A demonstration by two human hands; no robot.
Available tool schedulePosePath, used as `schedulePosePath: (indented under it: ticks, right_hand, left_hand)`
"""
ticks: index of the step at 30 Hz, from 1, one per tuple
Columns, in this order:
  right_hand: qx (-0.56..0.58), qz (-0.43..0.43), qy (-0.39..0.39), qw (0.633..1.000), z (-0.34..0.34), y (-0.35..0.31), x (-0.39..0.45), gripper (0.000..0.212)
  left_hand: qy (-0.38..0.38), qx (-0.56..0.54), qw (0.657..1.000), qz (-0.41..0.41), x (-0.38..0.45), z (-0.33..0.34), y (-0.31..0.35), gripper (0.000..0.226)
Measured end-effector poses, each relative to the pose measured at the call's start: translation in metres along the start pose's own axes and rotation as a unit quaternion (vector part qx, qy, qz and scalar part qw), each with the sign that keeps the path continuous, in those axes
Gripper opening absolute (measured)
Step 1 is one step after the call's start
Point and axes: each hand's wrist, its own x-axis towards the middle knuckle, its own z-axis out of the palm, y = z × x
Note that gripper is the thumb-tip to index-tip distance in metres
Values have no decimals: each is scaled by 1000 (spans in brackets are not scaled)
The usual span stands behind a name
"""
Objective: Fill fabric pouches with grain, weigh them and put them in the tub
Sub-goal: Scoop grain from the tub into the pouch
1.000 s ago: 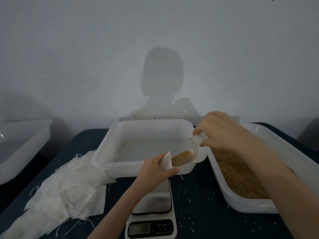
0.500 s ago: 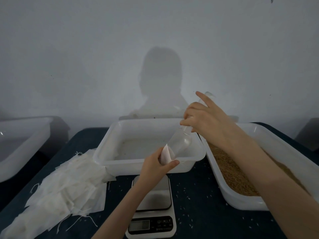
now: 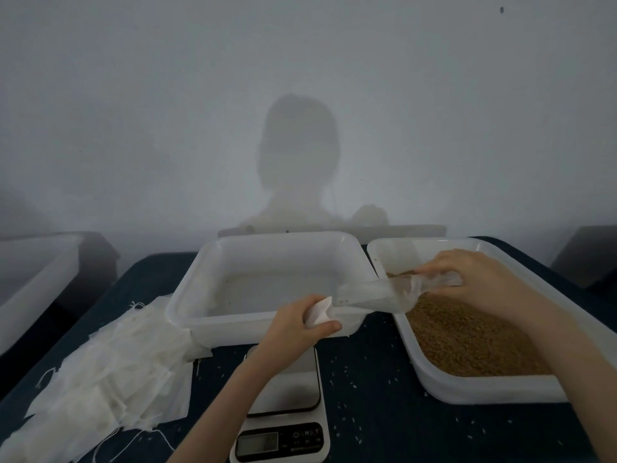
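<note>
While left-hand fingers (image 3: 320, 327) pinched the pouch (image 3: 319, 314) above the scale (image 3: 283, 379), right-hand fingers (image 3: 430, 270) clamped an empty-looking scoop (image 3: 384, 294) beside it; a loose pinch could have spilled grain (image 3: 467, 335) onto the table (image 3: 384, 412).

White pouch (image 3: 319, 314); clear scoop (image 3: 384, 292); golden-brown grain (image 3: 467, 339); white tub (image 3: 267, 324); dark blue tablecloth (image 3: 384, 412).

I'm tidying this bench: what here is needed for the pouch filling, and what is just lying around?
In use: pouch in left hand, scoop in right hand, grain tub, empty tub, scale, spare pouches.
Lying about: spilled grains, far-left tub.
</note>
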Motion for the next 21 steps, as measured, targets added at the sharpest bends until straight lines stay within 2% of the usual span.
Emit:
schedulePosePath:
  ticks: [5,12,17,21]
  right_hand:
    - [49,99,28,994,-2,52,-25,31]
    - [52,179,-10,983,17,93,-40,36]
    - [-50,207,-41,976,25,112,-44,32]
    - [-232,237,-64,941,21,116,-44,20]
  left_hand:
    - [-3,-29,1000,-13,7,11,1,32]
    - [-12,-35,999,-19,20,27,8,34]
    - [-32,-30,999,-3,32,38,19,27]
    - [-49,-23,998,13,36,48,24,26]
